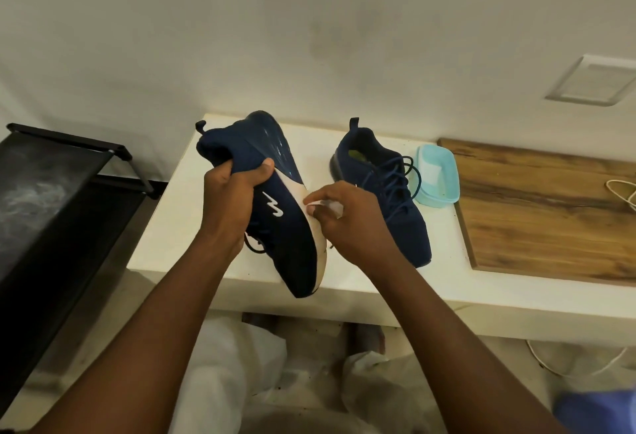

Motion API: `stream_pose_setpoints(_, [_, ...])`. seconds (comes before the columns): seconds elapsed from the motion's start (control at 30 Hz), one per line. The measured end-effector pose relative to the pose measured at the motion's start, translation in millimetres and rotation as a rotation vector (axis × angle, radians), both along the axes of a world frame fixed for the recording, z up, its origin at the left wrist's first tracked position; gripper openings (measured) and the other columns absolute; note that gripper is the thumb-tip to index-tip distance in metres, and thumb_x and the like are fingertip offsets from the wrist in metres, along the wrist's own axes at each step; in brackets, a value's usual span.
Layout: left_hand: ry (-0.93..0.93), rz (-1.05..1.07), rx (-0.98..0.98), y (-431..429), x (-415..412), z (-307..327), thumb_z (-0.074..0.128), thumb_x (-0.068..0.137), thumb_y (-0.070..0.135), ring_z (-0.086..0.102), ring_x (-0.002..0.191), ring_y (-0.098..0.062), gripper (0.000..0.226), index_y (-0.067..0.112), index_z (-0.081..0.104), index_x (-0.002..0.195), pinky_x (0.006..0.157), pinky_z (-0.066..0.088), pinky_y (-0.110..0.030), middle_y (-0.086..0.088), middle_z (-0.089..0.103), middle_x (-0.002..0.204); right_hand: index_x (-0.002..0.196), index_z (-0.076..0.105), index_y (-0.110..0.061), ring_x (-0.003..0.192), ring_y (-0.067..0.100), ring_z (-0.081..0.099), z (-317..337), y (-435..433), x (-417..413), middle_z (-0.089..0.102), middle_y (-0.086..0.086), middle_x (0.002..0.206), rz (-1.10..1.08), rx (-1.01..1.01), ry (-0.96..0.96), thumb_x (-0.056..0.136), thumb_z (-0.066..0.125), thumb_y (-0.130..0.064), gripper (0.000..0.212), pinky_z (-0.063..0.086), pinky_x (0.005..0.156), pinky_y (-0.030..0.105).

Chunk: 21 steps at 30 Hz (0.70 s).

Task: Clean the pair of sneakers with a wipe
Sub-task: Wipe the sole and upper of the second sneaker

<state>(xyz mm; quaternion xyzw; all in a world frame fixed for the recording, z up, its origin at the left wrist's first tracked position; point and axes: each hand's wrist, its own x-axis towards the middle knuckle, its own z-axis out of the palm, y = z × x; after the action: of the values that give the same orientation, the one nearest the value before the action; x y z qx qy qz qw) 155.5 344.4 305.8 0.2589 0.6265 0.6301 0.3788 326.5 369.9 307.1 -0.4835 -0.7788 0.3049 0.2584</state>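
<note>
held sneaker (292,234): navy knit, up in the air over the front-left part of the white table (378,282), not resting on it

left hand (230,199): fingers and thumb curled tight round the collar by the ankle opening, squashing the knit in

right hand (347,223): fingertips bunched, pinching the wipe (330,208) and pushing it onto the white midsole (292,189) about halfway along

how it handles: I'd guess pretty light, one hand carries it fine. The upper is soft and caves in under my grip, the midsole looks like firmer foam, and the glossy blue outsole looks slick, so I wouldn't hold it there

where to grab: the collar or heel is the spot. It leaves the whole sole edge free for wiping

which way it points: heel up toward the wall behind the table, toe down toward me at the table's front edge

long axis: runs back-left to front-right across the table, tipped steeply. The shoe is rolled on its side, logo facing me and sole facing my right hand

wipe: thin, limp, mostly hidden in my fingers

second sneaker (409,227): sole-down on the middle of the table, toe toward the front, untouched

light blue tub (433,200): on the table, just right of that shoe, something white inside

wood board (550,199): covers the table's right end

black rack (51,192): just off the table's left side
</note>
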Motion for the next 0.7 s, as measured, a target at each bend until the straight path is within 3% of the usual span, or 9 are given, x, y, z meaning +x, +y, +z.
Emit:
stream_pose_setpoints(0.13, [-0.001, -0.055, -0.003, 4.0, 0.1, -0.6, 0.076, 0.091, 0.017, 0.074, 0.09, -0.015, 0.015, 0.025, 0.07, 0.102, 0.076, 0.059, -0.026, 0.007, 0.077, 0.098, 0.109, 0.073, -0.014, 0.098, 0.017, 0.062, 12.4, 6.0, -14.8, 0.067, 0.006, 0.111, -0.046, 0.1, -0.045, 0.096, 0.058, -0.011, 0.021, 0.037, 0.08, 0.005])
stream_pose_setpoints(0.27, [0.06, -0.067, 0.035, 6.5, 2.7, -3.2, 0.075, 0.092, 0.019, 0.074, 0.086, -0.013, 0.015, 0.024, 0.068, 0.104, 0.074, 0.059, -0.022, 0.007, 0.075, 0.096, 0.105, 0.074, -0.015, 0.089, 0.021, 0.063, 21.5, 2.5, -31.9, 0.068, 0.009, 0.101, 0.014, 0.287, -0.04, 0.094, 0.058, -0.009, 0.019, 0.051, 0.079, 0.025])
stream_pose_setpoints(0.37, [0.003, -0.036, 0.055, 7.3, -4.3, -5.8, 0.075, 0.092, 0.016, 0.074, 0.088, -0.014, 0.016, 0.026, 0.069, 0.103, 0.073, 0.06, -0.023, 0.007, 0.076, 0.099, 0.106, 0.074, -0.017, 0.095, 0.018, 0.061, 3.9, -10.3, -25.2, 0.066, 0.006, 0.106, 0.102, 0.243, -0.127, 0.093, 0.059, -0.01, 0.021, 0.05, 0.085, 0.025])
stream_pose_setpoints(0.47, [-0.041, -0.047, 0.053, 9.8, -5.9, -7.1, 0.075, 0.092, 0.014, 0.075, 0.092, -0.017, 0.018, 0.022, 0.071, 0.107, 0.072, 0.06, -0.023, 0.003, 0.078, 0.103, 0.099, 0.075, -0.018, 0.093, 0.003, 0.06, -12.9, -11.9, -4.1, 0.068, -0.005, 0.1, 0.023, 0.203, 0.074, 0.089, 0.065, -0.003, 0.021, 0.048, 0.085, 0.015])
stream_pose_setpoints(0.57, [-0.02, -0.086, 0.058, 13.0, -3.5, -6.1, 0.075, 0.092, 0.012, 0.076, 0.09, -0.016, 0.019, 0.017, 0.072, 0.11, 0.071, 0.06, -0.021, 0.003, 0.078, 0.1, 0.095, 0.075, -0.021, 0.086, -0.011, 0.056, -9.9, 1.7, -2.8, 0.061, -0.018, 0.09, -0.116, 0.169, 0.174, 0.086, 0.073, -0.015, 0.011, 0.044, 0.076, 0.005])
stream_pose_setpoints(0.7, [0.083, -0.106, 0.046, 15.2, 3.1, -6.4, 0.074, 0.093, 0.018, 0.075, 0.093, -0.021, 0.033, 0.006, 0.068, 0.124, 0.078, 0.062, -0.028, -0.006, 0.076, 0.109, 0.094, 0.073, -0.017, 0.081, -0.008, 0.054, 3.2, 12.7, -22.2, 0.064, -0.01, 0.091, -0.175, 0.261, 0.249, 0.087, 0.072, -0.017, 0.007, 0.042, 0.075, 0.004])
